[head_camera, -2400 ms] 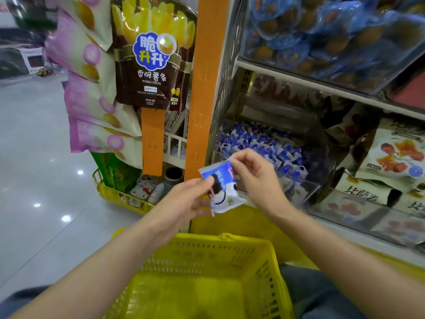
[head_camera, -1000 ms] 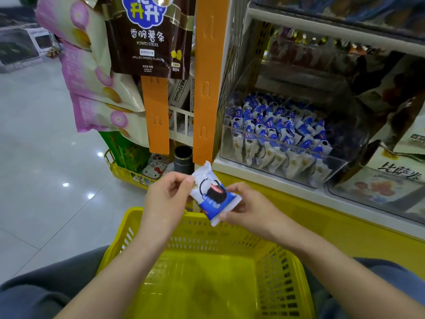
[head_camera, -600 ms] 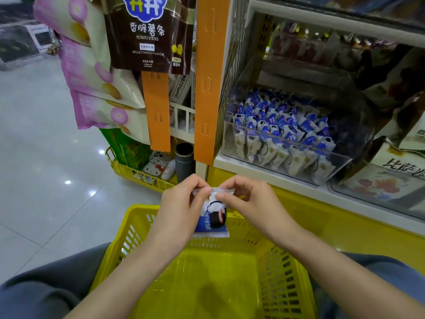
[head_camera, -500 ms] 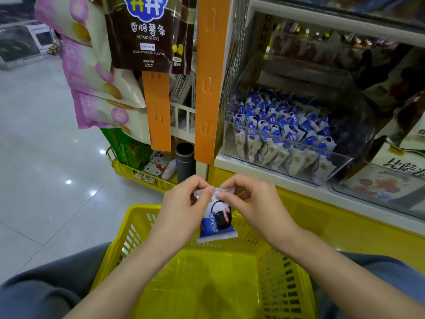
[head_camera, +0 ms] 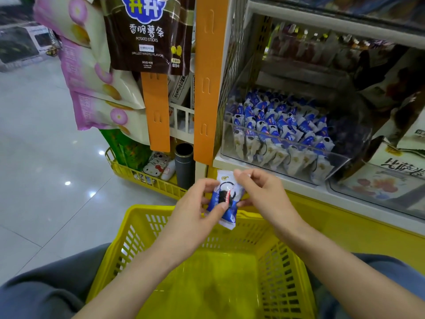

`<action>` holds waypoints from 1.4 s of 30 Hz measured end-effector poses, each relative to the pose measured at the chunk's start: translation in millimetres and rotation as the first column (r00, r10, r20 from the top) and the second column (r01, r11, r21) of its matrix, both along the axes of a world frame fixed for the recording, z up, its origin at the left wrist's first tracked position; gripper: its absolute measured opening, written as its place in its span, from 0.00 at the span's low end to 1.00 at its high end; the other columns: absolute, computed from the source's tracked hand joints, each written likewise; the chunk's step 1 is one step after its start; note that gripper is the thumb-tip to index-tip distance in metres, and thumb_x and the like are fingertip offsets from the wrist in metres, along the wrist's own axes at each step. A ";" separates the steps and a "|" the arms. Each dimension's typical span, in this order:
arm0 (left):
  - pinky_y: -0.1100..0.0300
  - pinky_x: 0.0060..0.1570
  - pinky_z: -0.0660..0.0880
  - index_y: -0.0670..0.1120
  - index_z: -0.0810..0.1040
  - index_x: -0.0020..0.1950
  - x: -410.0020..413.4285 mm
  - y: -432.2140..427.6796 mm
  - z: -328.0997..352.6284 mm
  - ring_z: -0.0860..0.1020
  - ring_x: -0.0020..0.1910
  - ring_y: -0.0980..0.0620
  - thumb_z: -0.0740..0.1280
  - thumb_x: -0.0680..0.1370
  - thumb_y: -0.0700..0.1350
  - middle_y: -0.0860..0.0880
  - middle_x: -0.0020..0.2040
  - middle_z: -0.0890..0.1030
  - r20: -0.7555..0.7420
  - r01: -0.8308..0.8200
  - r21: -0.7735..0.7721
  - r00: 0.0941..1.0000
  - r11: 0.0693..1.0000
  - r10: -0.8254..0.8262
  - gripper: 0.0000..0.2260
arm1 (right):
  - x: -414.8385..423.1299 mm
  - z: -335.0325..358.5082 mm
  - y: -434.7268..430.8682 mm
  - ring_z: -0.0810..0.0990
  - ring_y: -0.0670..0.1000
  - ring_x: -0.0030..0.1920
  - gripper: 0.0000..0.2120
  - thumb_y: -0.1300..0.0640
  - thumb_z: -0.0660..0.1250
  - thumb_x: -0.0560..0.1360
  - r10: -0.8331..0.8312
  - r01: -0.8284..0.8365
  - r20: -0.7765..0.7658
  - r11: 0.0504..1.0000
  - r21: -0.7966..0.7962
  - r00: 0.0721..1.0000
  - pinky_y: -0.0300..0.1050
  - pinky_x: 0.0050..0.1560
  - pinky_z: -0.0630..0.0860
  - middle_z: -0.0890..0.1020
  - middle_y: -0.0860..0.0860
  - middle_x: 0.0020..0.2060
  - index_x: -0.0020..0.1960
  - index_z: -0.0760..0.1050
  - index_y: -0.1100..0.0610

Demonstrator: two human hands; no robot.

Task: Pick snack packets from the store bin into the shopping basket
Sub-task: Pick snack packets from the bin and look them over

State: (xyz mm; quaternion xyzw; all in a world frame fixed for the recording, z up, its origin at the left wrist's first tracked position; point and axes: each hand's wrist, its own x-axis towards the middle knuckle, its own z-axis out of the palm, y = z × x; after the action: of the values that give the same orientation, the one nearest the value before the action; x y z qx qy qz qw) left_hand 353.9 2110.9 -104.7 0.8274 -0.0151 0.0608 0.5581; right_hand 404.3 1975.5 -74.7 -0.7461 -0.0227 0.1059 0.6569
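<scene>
A small blue and white snack packet (head_camera: pixel 225 199) hangs above the far rim of the yellow shopping basket (head_camera: pixel 147 223), which sits on my lap with nothing inside. My left hand (head_camera: pixel 195 215) pinches the packet's lower left side with thumb on its front. My right hand (head_camera: pixel 262 194) pinches its top edge. The clear store bin (head_camera: pixel 340 164) on the shelf to the upper right holds several identical packets (head_camera: pixel 276 127).
An orange shelf post (head_camera: pixel 204 84) stands left of the bin. Hanging snack bags (head_camera: pixel 147 33) fill the upper left. A low yellow rack (head_camera: pixel 142 178) with a dark cylinder (head_camera: pixel 184 164) sits behind the basket. More bagged snacks (head_camera: pixel 391 178) lie right of the bin.
Both hands have kept hold of the packet while turning it. My left thumb has slid down onto its front, and the packet has tilted slightly to the right.
</scene>
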 end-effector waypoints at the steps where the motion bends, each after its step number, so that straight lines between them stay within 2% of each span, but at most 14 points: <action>1: 0.62 0.51 0.76 0.54 0.70 0.58 -0.1 -1.2 2.0 0.77 0.51 0.58 0.70 0.73 0.48 0.57 0.55 0.76 -0.052 0.010 -0.078 0.999 0.997 -0.014 0.16 | -1.3 1.1 0.4 0.78 0.41 0.30 0.09 0.57 0.63 0.77 0.028 -0.027 -0.015 0.999 0.043 1.000 0.34 0.29 0.75 0.79 0.56 0.37 0.45 0.75 0.63; 4: 0.60 0.51 0.76 0.50 0.71 0.59 1.0 -1.6 6.6 0.78 0.52 0.56 0.70 0.68 0.52 0.54 0.54 0.78 -0.107 0.023 -0.242 0.993 0.970 -0.051 0.21 | -3.6 3.9 0.1 0.80 0.42 0.36 0.10 0.58 0.61 0.77 0.116 -0.117 0.019 0.983 0.139 0.993 0.34 0.34 0.77 0.81 0.53 0.40 0.54 0.74 0.62; 6: 0.57 0.54 0.76 0.51 0.71 0.58 1.4 -1.3 8.8 0.79 0.53 0.54 0.69 0.73 0.46 0.52 0.53 0.80 -0.119 -0.014 -0.275 0.993 0.961 -0.019 0.14 | -5.7 3.6 1.0 0.79 0.42 0.38 0.09 0.61 0.62 0.76 0.154 -0.161 0.059 0.978 0.134 0.986 0.34 0.36 0.77 0.80 0.52 0.41 0.56 0.72 0.59; 10: 0.50 0.56 0.74 0.55 0.75 0.51 4.5 -3.0 10.5 0.81 0.50 0.53 0.60 0.80 0.44 0.56 0.46 0.84 -0.275 -0.176 -0.513 0.961 0.840 0.033 0.07 | -7.3 -5.9 5.2 0.76 0.40 0.42 0.17 0.59 0.70 0.71 0.141 -0.107 0.183 0.977 -0.183 0.973 0.34 0.41 0.76 0.76 0.44 0.44 0.56 0.70 0.50; 13: 0.54 0.49 0.76 0.53 0.74 0.49 5.8 -4.4 12.4 0.82 0.41 0.57 0.56 0.81 0.43 0.57 0.39 0.84 -0.317 -0.225 -0.603 0.948 0.765 0.029 0.09 | -6.1 -8.6 6.3 0.77 0.46 0.45 0.18 0.57 0.71 0.71 0.139 -0.114 0.118 0.974 -0.198 0.983 0.43 0.50 0.77 0.77 0.44 0.47 0.57 0.69 0.51; 15: 0.61 0.41 0.77 0.51 0.75 0.47 5.2 -3.5 14.8 0.82 0.36 0.59 0.55 0.80 0.42 0.56 0.36 0.84 -0.320 -0.232 -0.605 0.947 0.762 0.034 0.10 | -7.4 -9.0 7.1 0.79 0.49 0.45 0.15 0.60 0.70 0.72 0.165 -0.153 0.079 0.978 -0.144 0.983 0.47 0.49 0.78 0.79 0.47 0.47 0.55 0.70 0.51; 21: 0.74 0.33 0.73 0.52 0.76 0.47 6.0 1.1 16.1 0.79 0.35 0.65 0.57 0.80 0.40 0.55 0.39 0.83 -0.228 -0.179 -0.413 0.970 0.893 0.089 0.11 | -10.4 -4.9 7.1 0.80 0.43 0.34 0.11 0.62 0.64 0.75 0.164 -0.156 -0.070 0.982 0.105 0.984 0.36 0.33 0.78 0.82 0.58 0.47 0.56 0.73 0.64; 23: 0.73 0.35 0.73 0.50 0.74 0.52 7.1 1.4 14.9 0.79 0.38 0.64 0.59 0.79 0.37 0.53 0.45 0.80 -0.177 -0.173 -0.368 0.978 0.914 0.114 0.09 | -10.2 -5.0 7.8 0.79 0.43 0.32 0.08 0.63 0.64 0.75 0.142 -0.135 -0.068 0.986 0.100 0.988 0.37 0.33 0.79 0.81 0.56 0.44 0.54 0.74 0.63; 27: 0.72 0.38 0.74 0.49 0.75 0.50 9.1 5.7 17.4 0.78 0.40 0.60 0.60 0.76 0.31 0.51 0.45 0.80 -0.187 -0.125 -0.352 0.980 0.928 0.061 0.14 | -10.3 -7.8 7.7 0.80 0.42 0.33 0.07 0.62 0.64 0.76 0.113 -0.108 -0.053 0.991 0.075 0.992 0.38 0.34 0.80 0.80 0.53 0.44 0.54 0.73 0.61; 32: 0.71 0.33 0.74 0.45 0.74 0.52 7.1 7.4 19.7 0.79 0.38 0.59 0.64 0.75 0.33 0.44 0.49 0.80 -0.239 -0.124 -0.396 0.971 0.910 0.028 0.09 | -5.9 -5.5 4.3 0.80 0.44 0.35 0.07 0.61 0.64 0.76 0.094 -0.092 -0.031 0.993 0.075 0.995 0.37 0.37 0.77 0.83 0.55 0.42 0.54 0.73 0.59; 35: 0.62 0.43 0.79 0.47 0.69 0.59 8.3 11.6 20.1 0.79 0.46 0.56 0.68 0.73 0.35 0.48 0.53 0.78 -0.212 -0.147 -0.404 0.975 0.903 0.063 0.17 | -2.6 -0.6 -0.1 0.80 0.43 0.37 0.06 0.59 0.62 0.77 0.189 -0.189 0.008 0.982 0.003 0.982 0.33 0.38 0.76 0.83 0.52 0.40 0.50 0.77 0.53; 37: 0.60 0.46 0.79 0.49 0.68 0.63 8.3 15.0 21.9 0.80 0.49 0.55 0.69 0.73 0.34 0.51 0.54 0.79 -0.214 -0.084 -0.376 0.977 0.923 0.002 0.22 | -2.5 1.4 -1.8 0.81 0.42 0.39 0.07 0.57 0.62 0.77 0.247 -0.247 -0.009 0.969 -0.027 0.969 0.32 0.39 0.76 0.84 0.49 0.41 0.49 0.79 0.50; 39: 0.65 0.41 0.78 0.48 0.74 0.60 6.1 15.8 24.4 0.81 0.46 0.57 0.69 0.72 0.33 0.51 0.51 0.82 -0.182 -0.033 -0.386 0.982 0.922 -0.041 0.19 | -2.6 1.6 -2.6 0.81 0.44 0.40 0.09 0.53 0.62 0.76 0.249 -0.249 -0.054 0.968 -0.001 0.967 0.34 0.40 0.77 0.84 0.50 0.43 0.53 0.78 0.52; 42: 0.63 0.39 0.79 0.47 0.77 0.54 5.1 14.5 24.8 0.82 0.43 0.55 0.69 0.72 0.33 0.49 0.48 0.82 -0.116 -0.148 -0.454 0.987 0.879 0.107 0.14 | -1.3 1.6 -4.0 0.82 0.47 0.45 0.20 0.46 0.64 0.69 0.240 -0.231 -0.142 0.970 0.073 0.960 0.41 0.45 0.78 0.83 0.53 0.50 0.58 0.73 0.54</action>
State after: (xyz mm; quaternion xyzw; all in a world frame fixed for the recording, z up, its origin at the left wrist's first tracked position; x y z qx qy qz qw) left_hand 358.9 2125.4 -79.9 0.6722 0.0788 0.0630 0.7334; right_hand 403.0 1971.4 -73.1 -0.7093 -0.0648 0.2385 0.6601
